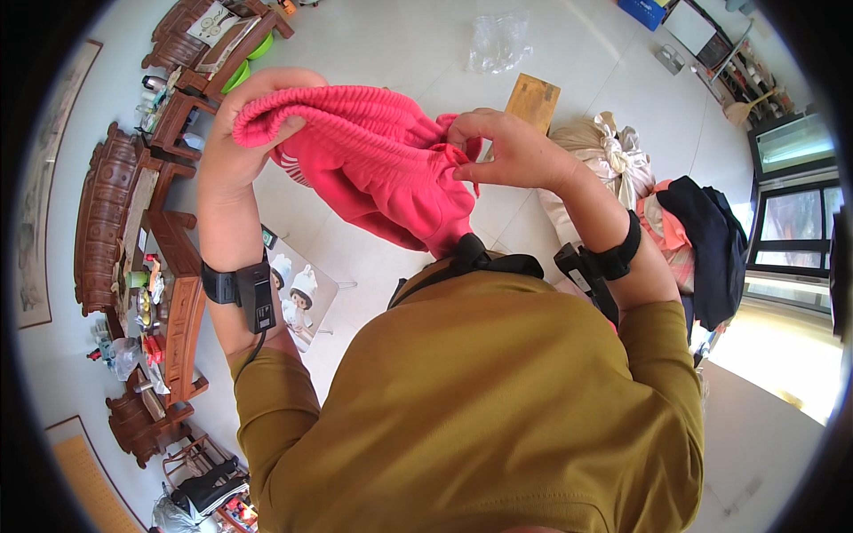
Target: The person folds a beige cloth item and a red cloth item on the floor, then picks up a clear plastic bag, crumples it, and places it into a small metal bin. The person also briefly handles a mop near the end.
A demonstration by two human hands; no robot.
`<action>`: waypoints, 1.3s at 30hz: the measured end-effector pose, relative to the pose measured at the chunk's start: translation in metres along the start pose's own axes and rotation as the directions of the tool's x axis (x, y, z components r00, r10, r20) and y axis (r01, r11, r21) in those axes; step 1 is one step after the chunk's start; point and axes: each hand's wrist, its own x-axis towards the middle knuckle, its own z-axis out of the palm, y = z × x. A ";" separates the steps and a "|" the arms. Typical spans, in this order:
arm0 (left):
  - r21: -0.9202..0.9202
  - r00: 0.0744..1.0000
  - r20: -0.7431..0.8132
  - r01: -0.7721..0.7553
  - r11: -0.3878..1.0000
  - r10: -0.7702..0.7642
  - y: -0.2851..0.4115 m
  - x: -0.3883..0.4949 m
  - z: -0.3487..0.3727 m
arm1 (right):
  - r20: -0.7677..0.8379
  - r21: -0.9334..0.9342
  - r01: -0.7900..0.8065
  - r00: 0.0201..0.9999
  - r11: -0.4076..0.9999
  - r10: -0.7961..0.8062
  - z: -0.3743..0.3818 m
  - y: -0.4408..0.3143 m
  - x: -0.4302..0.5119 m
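Note:
A bright pink garment with a gathered elastic waistband [373, 160] is stretched between my two hands in front of my chest. My left hand [256, 126] grips one end of the band, its thumb on the near fold and its fingers hidden behind the cloth. White stripes show on the fabric just below that hand. At the band's other end, my right hand [510, 150] pinches the edge beside a pink drawstring [460, 160]. The garment's lower part hangs down out of sight in front of my body.
Cloth bundles [616, 160] and dark clothing [706, 233] lie at the right, near a wooden stool [533, 100]. A small table with printed figures [306, 293] stands by my left forearm. Carved wooden furniture [106, 220] lines the left wall. Clear plastic [498, 43] lies on the floor ahead.

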 end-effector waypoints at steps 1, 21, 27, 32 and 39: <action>-0.006 0.999 -0.033 0.022 1.000 -0.022 -0.003 -0.001 0.001 | -0.023 -0.020 0.029 0.999 0.999 -0.030 0.002 0.000 -0.001; -0.069 0.989 0.148 0.007 0.998 0.004 -0.029 -0.046 0.036 | -0.660 -0.032 0.354 0.695 0.935 -0.286 -0.028 -0.023 -0.045; 0.037 0.983 0.180 0.016 0.999 -0.022 -0.020 -0.043 0.036 | -0.673 -0.153 0.372 0.640 0.916 -0.372 -0.033 -0.036 -0.045; 0.101 0.987 0.162 -0.001 0.995 -0.015 -0.021 -0.041 0.037 | -0.674 -0.176 0.355 0.636 0.918 -0.375 -0.037 -0.041 -0.046; 0.067 0.997 0.065 0.029 0.997 -0.034 -0.026 -0.042 0.031 | -0.645 -0.198 0.325 0.667 0.925 -0.372 -0.041 -0.043 -0.047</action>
